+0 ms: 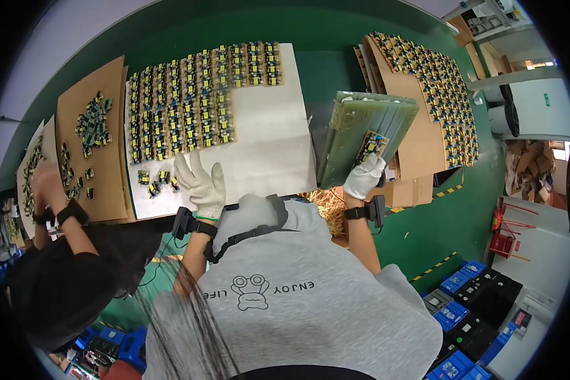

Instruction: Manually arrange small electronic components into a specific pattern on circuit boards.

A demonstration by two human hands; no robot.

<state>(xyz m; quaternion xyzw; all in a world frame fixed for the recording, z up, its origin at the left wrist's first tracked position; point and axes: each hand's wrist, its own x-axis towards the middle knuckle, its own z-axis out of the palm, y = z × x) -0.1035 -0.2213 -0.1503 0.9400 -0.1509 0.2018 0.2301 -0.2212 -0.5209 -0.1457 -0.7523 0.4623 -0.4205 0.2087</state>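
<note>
My left hand (201,187), in a white knit glove, rests over the near edge of a white board (266,149) with its fingers apart. Beside its fingertips lie several loose circuit boards (153,183). Beyond it, rows of small circuit boards (180,101) with yellow parts cover much of the white board. My right hand (365,176), also gloved, pinches a brown circuit board (372,145) by its near end. That board lies over a greenish, translucent stack of trays or sheets (377,104), which slants to the right of the white board.
At left, a co-worker's hands (46,183) are over another board with circuit boards, beside a brown cardboard sheet (117,82) bearing more. Cardboard sheets with dense rows of circuit boards (434,82) stand at right. Blue crates (453,313) sit on the floor at lower right.
</note>
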